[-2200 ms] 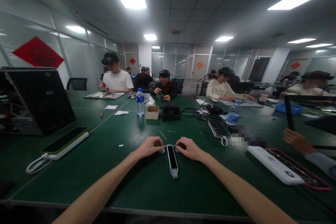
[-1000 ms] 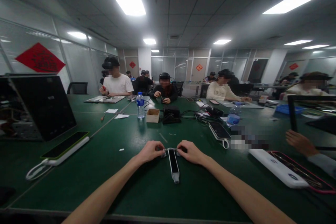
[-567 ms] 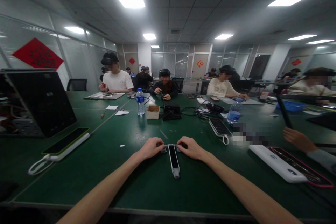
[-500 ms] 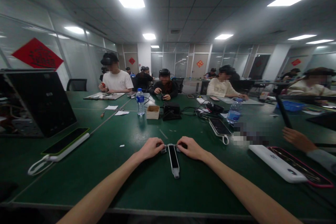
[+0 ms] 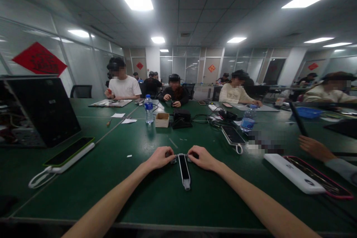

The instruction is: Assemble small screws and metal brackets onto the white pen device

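A slim device (image 5: 184, 169) with a black face, white edges and a grey near end lies on the green table, pointing toward me. My left hand (image 5: 161, 157) is at the left of its far end, fingers pinched on a small greyish piece too small to name. On the opposite side, my right hand (image 5: 203, 158) pinches at another small piece beside that end. A thin bar seems to run across the far end between both hands. The fingertips partly hide these pieces.
Farther out stand a water bottle (image 5: 148, 109), a small box (image 5: 162, 119) and a black object (image 5: 181, 118) with cables. To the right are a phone (image 5: 233, 135), a white power bank (image 5: 295, 174) and another person's hand (image 5: 315, 148). A computer case (image 5: 50, 109) is at left.
The camera view has shifted very slightly. My hands and the device keep the same positions relative to each other.
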Action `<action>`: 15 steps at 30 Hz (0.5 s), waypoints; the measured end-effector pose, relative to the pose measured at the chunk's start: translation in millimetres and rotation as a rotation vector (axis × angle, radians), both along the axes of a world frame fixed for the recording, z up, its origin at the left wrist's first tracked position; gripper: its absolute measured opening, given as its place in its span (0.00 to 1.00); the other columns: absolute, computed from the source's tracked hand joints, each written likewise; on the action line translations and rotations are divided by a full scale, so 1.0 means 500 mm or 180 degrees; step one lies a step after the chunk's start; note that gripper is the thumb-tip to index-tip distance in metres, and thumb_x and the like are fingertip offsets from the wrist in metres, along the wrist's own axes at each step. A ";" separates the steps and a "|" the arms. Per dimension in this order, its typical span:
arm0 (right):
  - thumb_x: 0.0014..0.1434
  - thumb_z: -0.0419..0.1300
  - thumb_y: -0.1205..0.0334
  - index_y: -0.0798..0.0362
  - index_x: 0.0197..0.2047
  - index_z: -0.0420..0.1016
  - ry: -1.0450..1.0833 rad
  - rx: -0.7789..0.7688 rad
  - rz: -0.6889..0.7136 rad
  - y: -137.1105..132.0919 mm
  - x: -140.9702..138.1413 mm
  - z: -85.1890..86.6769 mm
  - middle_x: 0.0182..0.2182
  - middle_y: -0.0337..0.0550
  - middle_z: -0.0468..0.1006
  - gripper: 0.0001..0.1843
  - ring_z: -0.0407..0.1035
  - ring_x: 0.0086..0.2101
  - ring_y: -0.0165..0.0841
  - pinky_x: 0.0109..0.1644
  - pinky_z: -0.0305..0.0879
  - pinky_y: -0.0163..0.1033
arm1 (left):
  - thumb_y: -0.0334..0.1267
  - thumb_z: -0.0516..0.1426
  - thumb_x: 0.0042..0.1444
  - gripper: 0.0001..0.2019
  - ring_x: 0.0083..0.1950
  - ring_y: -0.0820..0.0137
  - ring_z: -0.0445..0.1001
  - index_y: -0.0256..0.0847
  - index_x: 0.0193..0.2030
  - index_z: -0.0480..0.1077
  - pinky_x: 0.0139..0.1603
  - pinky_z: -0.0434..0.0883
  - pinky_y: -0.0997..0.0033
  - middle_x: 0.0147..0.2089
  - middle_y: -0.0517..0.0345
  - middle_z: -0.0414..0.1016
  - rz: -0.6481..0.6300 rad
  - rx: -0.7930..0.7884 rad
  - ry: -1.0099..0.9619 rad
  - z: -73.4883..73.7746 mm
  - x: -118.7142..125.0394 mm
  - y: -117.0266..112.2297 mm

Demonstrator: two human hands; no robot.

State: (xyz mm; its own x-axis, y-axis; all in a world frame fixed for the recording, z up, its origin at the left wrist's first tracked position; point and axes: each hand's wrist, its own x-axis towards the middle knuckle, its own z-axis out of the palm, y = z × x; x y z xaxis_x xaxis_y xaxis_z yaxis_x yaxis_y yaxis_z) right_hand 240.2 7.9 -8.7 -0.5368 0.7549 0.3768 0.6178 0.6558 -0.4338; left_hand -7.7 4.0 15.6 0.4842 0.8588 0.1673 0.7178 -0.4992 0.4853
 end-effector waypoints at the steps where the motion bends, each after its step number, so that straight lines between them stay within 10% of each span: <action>1: 0.60 0.56 0.61 0.55 0.38 0.74 0.0003 -0.0013 0.0001 -0.001 0.000 0.001 0.33 0.43 0.73 0.08 0.67 0.33 0.31 0.38 0.65 0.37 | 0.44 0.55 0.55 0.11 0.32 0.70 0.69 0.39 0.35 0.73 0.33 0.65 0.72 0.31 0.58 0.73 0.0000 -0.0033 0.0015 0.000 -0.001 0.000; 15: 0.61 0.56 0.60 0.54 0.38 0.74 -0.0066 -0.0178 0.0000 -0.010 0.000 0.016 0.34 0.43 0.73 0.08 0.67 0.34 0.31 0.38 0.65 0.36 | 0.42 0.54 0.56 0.10 0.35 0.69 0.70 0.39 0.37 0.73 0.35 0.65 0.71 0.36 0.57 0.74 -0.0100 0.0039 0.0033 -0.005 -0.004 0.004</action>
